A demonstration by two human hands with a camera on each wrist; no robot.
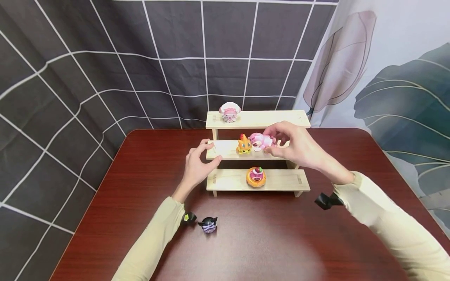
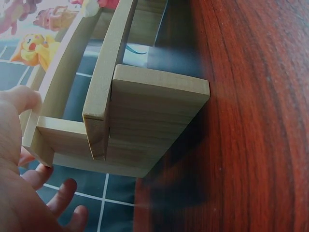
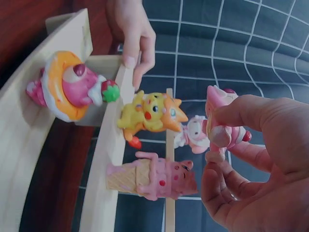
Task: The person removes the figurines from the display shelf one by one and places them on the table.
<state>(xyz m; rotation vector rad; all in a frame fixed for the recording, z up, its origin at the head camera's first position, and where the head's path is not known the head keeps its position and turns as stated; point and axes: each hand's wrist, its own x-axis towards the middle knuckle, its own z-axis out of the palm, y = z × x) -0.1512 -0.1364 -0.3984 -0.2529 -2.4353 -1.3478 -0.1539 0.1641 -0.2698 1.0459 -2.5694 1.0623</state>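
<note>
In the head view my right hand (image 1: 299, 145) pinches a pink bear figurine (image 1: 258, 139) between thumb and fingers, above the middle tier of a wooden display stand (image 1: 225, 150). My left hand (image 1: 198, 166) grips the left end of that tier, thumb at the front edge and fingers at the back. A yellow-orange figurine (image 3: 149, 113) stands on the middle tier. Beside it is a pink ice cream cone figurine (image 3: 149, 176), clear of the right fingers in the right wrist view. The held figurine is partly hidden by the right fingers.
A figurine in an orange ring (image 1: 256, 177) sits on the bottom tier. On the top tier stands a white-and-pink figurine (image 1: 230, 113). A black figurine with a purple bow (image 1: 209, 225) lies on the reddish-brown table (image 1: 267, 242) near the left forearm. A checked dark curtain (image 1: 183, 74) hangs behind.
</note>
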